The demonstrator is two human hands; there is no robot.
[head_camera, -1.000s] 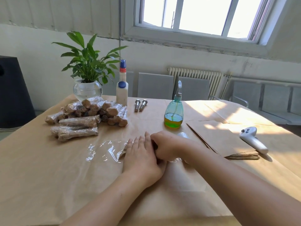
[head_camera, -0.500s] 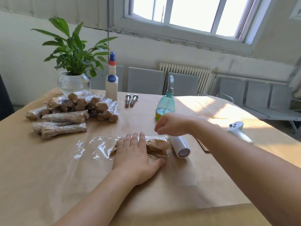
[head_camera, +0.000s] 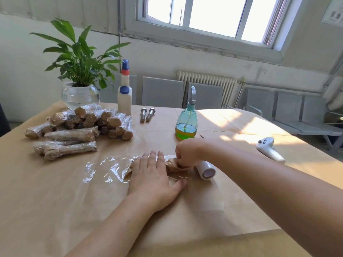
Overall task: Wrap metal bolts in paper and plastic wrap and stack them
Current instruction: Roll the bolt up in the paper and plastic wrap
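My left hand (head_camera: 153, 175) lies flat with straight fingers, pressing a paper-wrapped bolt (head_camera: 173, 166) down onto a clear sheet of plastic wrap (head_camera: 105, 169). My right hand (head_camera: 187, 153) has its fingers curled and pinches the crumpled paper at the bolt's right end. A white roll of plastic wrap (head_camera: 206, 168) lies just right of the bolt. A pile of wrapped bolts (head_camera: 79, 127) sits at the back left. Two bare metal bolts (head_camera: 147, 114) lie side by side near the far edge.
Brown paper covers the table (head_camera: 55, 201). A white glue bottle (head_camera: 124, 91), a potted plant in a glass bowl (head_camera: 80, 93) and a green spray bottle (head_camera: 186, 123) stand at the back. A white controller (head_camera: 269, 148) lies on the right.
My right hand lifted off the bolt, rose toward the spray bottle, then came back down onto the bolt's right end. The plastic wrap roll came into view. My left hand stayed flat.
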